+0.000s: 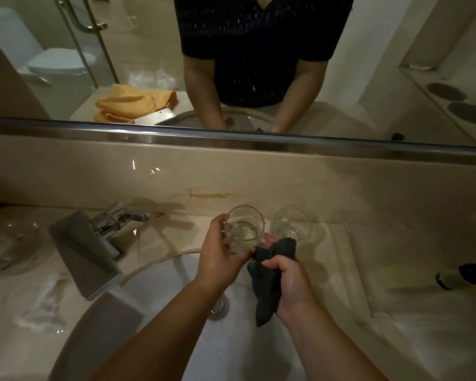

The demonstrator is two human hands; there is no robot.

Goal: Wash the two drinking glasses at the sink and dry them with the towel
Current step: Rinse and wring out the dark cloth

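Observation:
My left hand [221, 257] grips a clear drinking glass [243, 229] from its left side, holding it tilted above the back rim of the white sink [160, 303]. My right hand [289, 281] is closed around a dark grey cloth [267, 287], which hangs down over the basin; its upper end touches the glass's lower right side. A second clear glass [293, 222] stands on the counter just right of the first, behind the cloth.
A chrome faucet [94, 243] juts over the sink at left. A glass dish [8, 248] sits far left on the wet beige counter [382, 270]. A dark-capped bottle [465, 273] lies at right. The mirror [66, 50] reflects an orange towel [129, 104].

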